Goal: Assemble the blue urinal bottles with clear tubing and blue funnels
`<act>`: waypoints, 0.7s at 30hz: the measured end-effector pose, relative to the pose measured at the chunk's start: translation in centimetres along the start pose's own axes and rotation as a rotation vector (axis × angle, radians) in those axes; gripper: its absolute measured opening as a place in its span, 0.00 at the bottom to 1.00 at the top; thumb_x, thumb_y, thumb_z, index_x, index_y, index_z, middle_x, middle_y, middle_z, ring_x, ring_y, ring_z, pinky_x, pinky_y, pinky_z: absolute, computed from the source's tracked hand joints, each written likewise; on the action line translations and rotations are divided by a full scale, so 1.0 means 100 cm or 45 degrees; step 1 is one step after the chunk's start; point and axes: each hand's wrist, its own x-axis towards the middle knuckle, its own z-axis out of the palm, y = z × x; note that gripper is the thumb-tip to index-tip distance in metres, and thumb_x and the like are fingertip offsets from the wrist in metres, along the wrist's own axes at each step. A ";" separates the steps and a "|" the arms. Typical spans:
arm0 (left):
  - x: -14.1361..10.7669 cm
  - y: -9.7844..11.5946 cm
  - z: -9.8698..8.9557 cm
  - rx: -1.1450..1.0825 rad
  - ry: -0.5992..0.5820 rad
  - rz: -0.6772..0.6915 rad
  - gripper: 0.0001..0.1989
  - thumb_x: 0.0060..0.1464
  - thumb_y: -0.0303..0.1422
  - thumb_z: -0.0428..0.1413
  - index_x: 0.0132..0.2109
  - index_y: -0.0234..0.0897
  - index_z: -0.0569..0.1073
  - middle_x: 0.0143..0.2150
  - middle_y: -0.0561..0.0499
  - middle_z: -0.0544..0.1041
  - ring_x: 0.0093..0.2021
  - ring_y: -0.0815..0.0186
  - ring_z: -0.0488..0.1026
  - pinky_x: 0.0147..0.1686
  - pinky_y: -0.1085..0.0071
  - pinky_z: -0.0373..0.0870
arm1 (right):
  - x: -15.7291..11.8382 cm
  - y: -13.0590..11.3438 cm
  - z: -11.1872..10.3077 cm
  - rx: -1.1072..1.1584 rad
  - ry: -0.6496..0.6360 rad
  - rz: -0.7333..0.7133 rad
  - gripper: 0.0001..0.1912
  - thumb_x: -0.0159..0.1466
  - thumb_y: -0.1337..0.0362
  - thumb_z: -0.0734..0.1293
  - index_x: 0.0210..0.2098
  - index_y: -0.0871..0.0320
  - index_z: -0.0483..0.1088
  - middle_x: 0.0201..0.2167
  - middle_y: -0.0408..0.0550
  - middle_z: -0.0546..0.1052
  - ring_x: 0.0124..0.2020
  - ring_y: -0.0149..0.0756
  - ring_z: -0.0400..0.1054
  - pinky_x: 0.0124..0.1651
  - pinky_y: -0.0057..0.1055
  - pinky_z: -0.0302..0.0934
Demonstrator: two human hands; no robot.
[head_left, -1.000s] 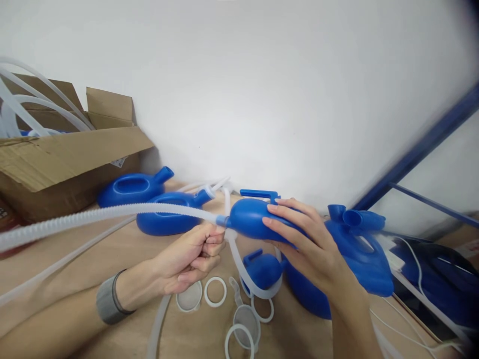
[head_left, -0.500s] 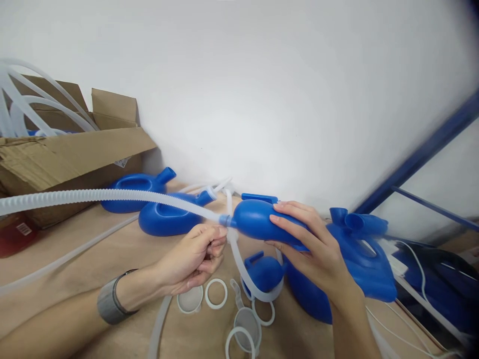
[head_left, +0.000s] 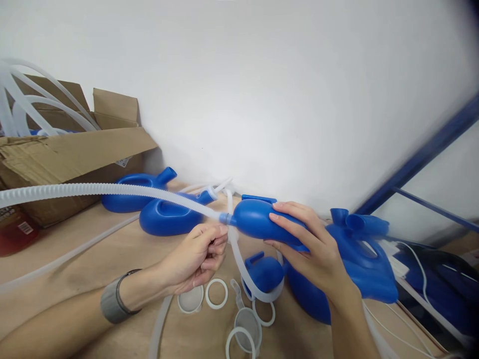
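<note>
My right hand [head_left: 312,239] grips a blue urinal bottle [head_left: 256,217] that lies on its side in the air, neck pointing left. A white corrugated hose [head_left: 123,189] runs from the left edge to a translucent connector [head_left: 225,218] at the bottle's neck. Just under that connector, my left hand [head_left: 202,254] is closed in a pinch, thumb against forefinger; what lies between the fingertips is hidden. Below the hands are white rings [head_left: 217,280], round translucent caps [head_left: 247,326] and another blue bottle [head_left: 265,274] with a hose looped around it.
On the left stands an open cardboard box [head_left: 82,152] full of hoses, with a red container [head_left: 17,232] before it. Two blue bottles [head_left: 168,219] lie near the white wall [head_left: 239,99]. More blue bottles [head_left: 370,264], cables and a blue metal frame [head_left: 422,149] are at right.
The corrugated hose has risen slightly at the left. Both hands keep nearly the same place and grip.
</note>
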 end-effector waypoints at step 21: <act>-0.003 0.039 -0.041 2.439 0.416 2.031 0.19 0.64 0.38 0.64 0.59 0.36 0.74 0.52 0.41 0.81 0.50 0.52 0.78 0.50 0.58 0.73 | -0.009 0.008 -0.012 0.209 -0.100 0.343 0.22 0.69 0.56 0.73 0.61 0.49 0.73 0.56 0.50 0.79 0.56 0.44 0.76 0.58 0.37 0.71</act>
